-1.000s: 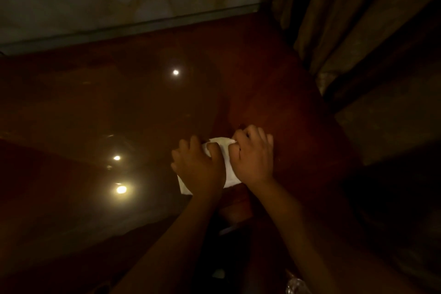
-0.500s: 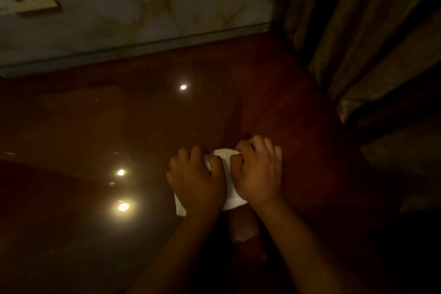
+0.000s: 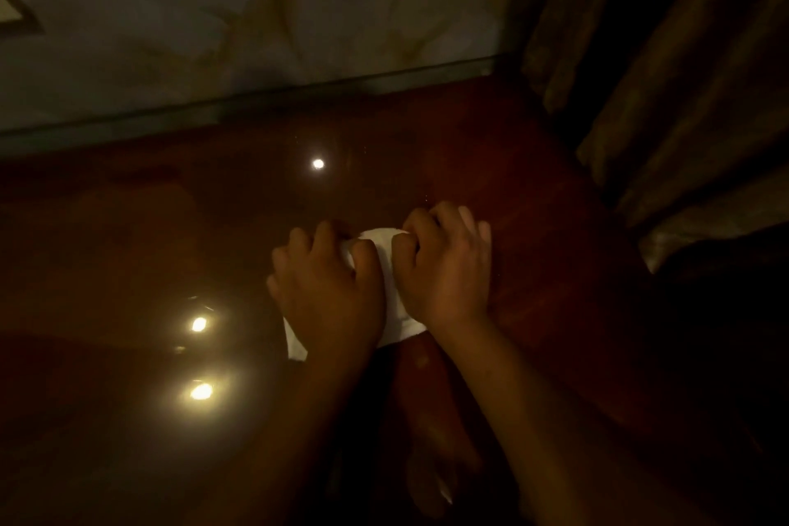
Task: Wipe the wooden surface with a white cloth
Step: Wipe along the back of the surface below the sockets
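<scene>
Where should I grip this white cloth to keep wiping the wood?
From above, palms down on the white cloth, as the left hand and right hand do now. It lies bunched and flat on the wooden surface, so downward pressure likely holds it best.

My left hand (image 3: 326, 295) and right hand (image 3: 444, 273) are bare, with no glove, ring or watch showing on either. Both forearms are uncovered too, with no sleeve or cuff in view right down to the bottom edge. My fingers (image 3: 463, 218) carry short nails; the dim light hides finer detail.
</scene>
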